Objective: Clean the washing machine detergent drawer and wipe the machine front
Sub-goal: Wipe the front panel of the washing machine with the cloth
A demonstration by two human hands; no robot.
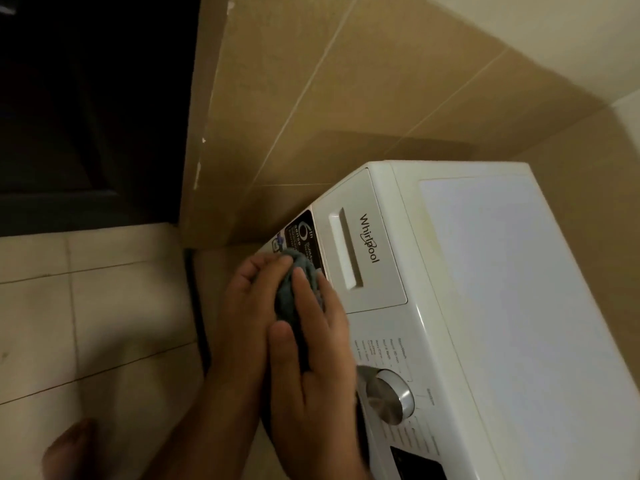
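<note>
The detergent drawer (pixel 360 251) sits pushed flush into the top left corner of the Whirlpool washing machine (pixel 519 306), its recessed handle slot facing me beside the brand lettering. Just below it, against the front panel near a dark sticker (pixel 300 237), I have a bunched grey cloth (pixel 294 292) sandwiched between both palms. My left hand (pixel 249 306) lies along the outer side of the cloth with fingers fairly straight, fingertips curling over its top edge. My right hand (pixel 318 341) covers the machine side, fingers laid across the cloth and thumb tucked against it, so both hands hold it between them rather than pinch it.

From here I judge the drawer is not yet opened. The risks I see: wiping down the panel with this wad could knock the metal program dial (pixel 391 396), which lies just beside my right wrist, or brush the dark display (pixel 415 462) below it. A thick bundle also gives poor contact with the flat front, and dragging it over the sticker edge could lift it.

The machine stands in a corner of beige tiled wall (pixel 311 98), close to the wall on its left. Pale floor tiles (pixel 86 306) spread out beside it, and a dark doorway (pixel 93 98) opens at upper left. The light is dim and warm.
</note>
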